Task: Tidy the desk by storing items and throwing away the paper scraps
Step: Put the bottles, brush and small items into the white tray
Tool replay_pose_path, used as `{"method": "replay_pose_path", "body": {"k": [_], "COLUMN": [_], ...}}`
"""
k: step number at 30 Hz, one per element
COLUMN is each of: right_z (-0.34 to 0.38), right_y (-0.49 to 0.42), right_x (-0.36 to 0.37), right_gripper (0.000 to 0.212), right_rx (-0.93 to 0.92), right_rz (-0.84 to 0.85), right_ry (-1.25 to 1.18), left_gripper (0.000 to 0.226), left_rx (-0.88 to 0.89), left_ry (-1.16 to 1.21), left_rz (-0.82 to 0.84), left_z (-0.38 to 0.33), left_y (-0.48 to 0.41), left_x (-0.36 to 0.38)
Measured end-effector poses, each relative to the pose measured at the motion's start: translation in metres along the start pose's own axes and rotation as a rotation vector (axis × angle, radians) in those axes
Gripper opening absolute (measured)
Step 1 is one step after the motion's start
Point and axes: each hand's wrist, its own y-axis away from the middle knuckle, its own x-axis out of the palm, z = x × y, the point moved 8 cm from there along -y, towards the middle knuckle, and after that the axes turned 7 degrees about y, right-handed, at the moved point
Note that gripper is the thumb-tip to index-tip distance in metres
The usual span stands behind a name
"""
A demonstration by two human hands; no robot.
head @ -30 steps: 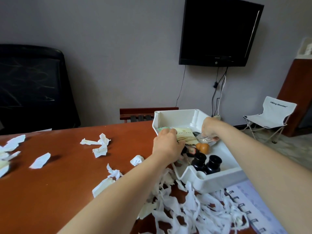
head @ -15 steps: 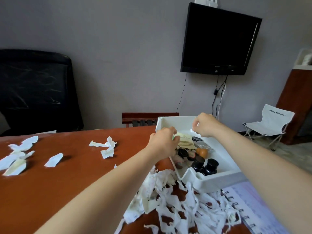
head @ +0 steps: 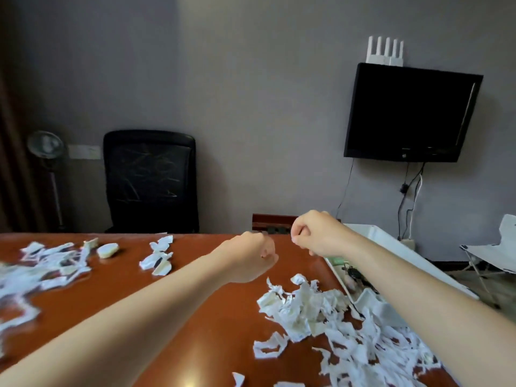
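Curled fingers on both hands: the left hand (head: 248, 256) and the right hand (head: 315, 233) hang above the desk (head: 195, 317) at about 12 and 1 o'clock, closed into loose fists. Nothing can be seen held in either one.

Location of material: paper scraps lie on the desk in three groups.
- One large heap (head: 307, 311) at 4 o'clock, touching the tray (head: 375, 304).
- One wide spread (head: 42, 263) at 9 to 10 o'clock.
- One small cluster (head: 159, 258) at 11 o'clock, with a single piece (head: 107, 250) just beside it.

Single scraps are too many and too tangled to count.

Other items: one white tray at 2 o'clock. Its contents are mostly hidden behind the right forearm, so no count is possible.

Handling assessment: the scraps look thin, limp and very light, and many are long strips that snag on one another. A heap is best taken by scooping under its edges with both hands and pressing inward. Stray bits will need a fingertip pinch. Loose ends are likely to trail and drop. The tray appears to be rigid plastic and is best held by its rim.
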Motion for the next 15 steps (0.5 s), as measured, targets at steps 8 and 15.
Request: {"method": "replay_pose_path", "body": {"k": [8, 15], "right_z": [0.13, 0.238], "right_y": [0.042, 0.063], "right_x": [0.029, 0.063], "right_gripper": [0.012, 0.02], "right_rx": [-0.204, -0.399], "right_rz": [0.105, 0.14], "right_ry": [0.005, 0.049], "left_gripper": [0.029, 0.027], "left_rx": [-0.199, -0.343], "left_ry": [-0.064, -0.04], "left_rz": [-0.003, -0.032], "left_z": [0.075, 0.149], "left_y": [0.132, 0.244], "left_x": [-0.053, -0.073]}}
